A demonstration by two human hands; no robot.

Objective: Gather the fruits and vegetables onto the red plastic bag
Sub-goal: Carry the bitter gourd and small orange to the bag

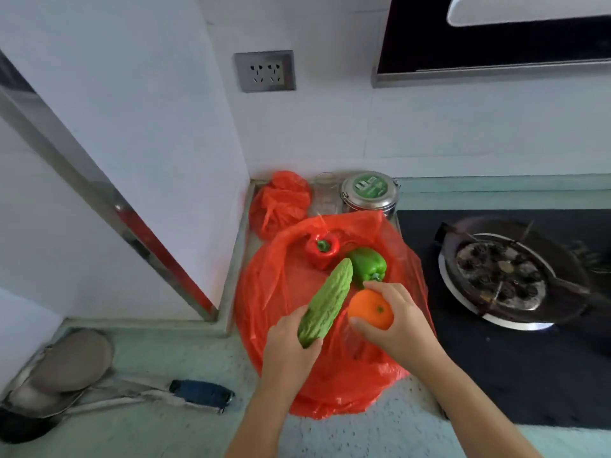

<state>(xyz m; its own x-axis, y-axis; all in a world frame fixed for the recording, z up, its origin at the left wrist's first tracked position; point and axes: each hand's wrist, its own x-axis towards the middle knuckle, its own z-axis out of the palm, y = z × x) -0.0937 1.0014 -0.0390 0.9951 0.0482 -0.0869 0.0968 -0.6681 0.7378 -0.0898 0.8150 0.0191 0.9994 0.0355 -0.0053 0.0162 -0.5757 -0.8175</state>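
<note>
A red plastic bag (274,292) lies spread flat on the counter. On its far part rest a red bell pepper (321,251) and, just to its right, a green bell pepper (367,266). My left hand (291,345) grips the lower end of a bumpy green bitter gourd (327,304), which slants up over the bag toward the green pepper. My right hand (400,325) holds an orange (370,309) above the bag, right beside the gourd.
A second, bunched red bag (279,201), a clear jar (325,193) and a round metal tin (368,193) stand behind the flat bag. A black hob with a burner (502,276) lies to the right. Ladles and a blue-handled tool (201,391) lie at the left.
</note>
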